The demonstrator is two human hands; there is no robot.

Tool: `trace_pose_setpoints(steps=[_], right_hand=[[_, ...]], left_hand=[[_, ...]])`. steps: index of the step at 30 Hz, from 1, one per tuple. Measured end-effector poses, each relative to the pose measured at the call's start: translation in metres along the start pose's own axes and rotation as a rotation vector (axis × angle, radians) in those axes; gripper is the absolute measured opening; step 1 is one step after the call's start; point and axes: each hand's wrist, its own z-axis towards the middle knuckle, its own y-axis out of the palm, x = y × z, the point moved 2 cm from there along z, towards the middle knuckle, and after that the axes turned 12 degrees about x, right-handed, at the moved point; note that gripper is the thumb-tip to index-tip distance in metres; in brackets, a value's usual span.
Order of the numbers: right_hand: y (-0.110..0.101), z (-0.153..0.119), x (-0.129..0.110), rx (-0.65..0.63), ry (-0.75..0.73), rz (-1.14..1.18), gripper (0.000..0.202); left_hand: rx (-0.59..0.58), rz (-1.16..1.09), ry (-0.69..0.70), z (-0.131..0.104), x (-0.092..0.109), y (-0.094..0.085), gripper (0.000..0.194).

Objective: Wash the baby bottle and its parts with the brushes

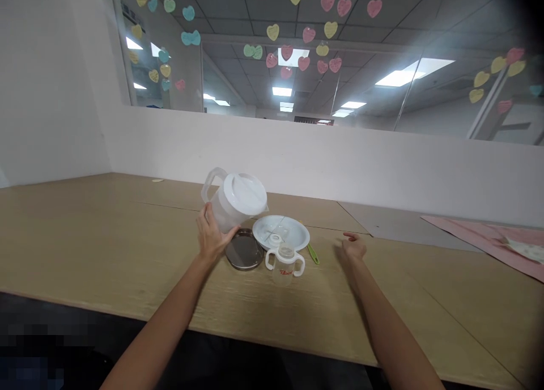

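My left hand (211, 236) grips a translucent plastic pitcher (225, 211) with a white lid around its lower body. The pitcher is held above the table, tilted to the right, its handle up at the left. Beneath its spout side is a white bowl (301, 237) with a white straw lid (275, 240) at its front. A clear two-handled baby cup (283, 270) with red lettering stands uncapped before the bowl. My right hand (353, 246) rests on the table to the right, index finger stretched out, other fingers curled, holding nothing visible.
A dark oval tray (245, 253) lies left of the cup. Right of the bowl is a green handle (313, 255). A pink cloth (467, 234) and a grey sheet (395, 228) cover the table's right back. A white wall (297, 157) with a window borders the wooden table (140, 248).
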Motion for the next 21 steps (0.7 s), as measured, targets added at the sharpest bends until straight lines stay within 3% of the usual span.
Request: trace_pose_setpoints(steps=[4, 21], right_hand=[[-0.004, -0.001, -0.008, 0.114, 0.011, -0.074, 0.036], [0.008, -0.017, -0.017, -0.002, 0.003, 0.012, 0.030]], left_hand=[[0.027, 0.030, -0.177, 0.001, -0.008, 0.000, 0.099], [0.128, 0.063, -0.398, -0.002, -0.030, 0.011, 0.098]])
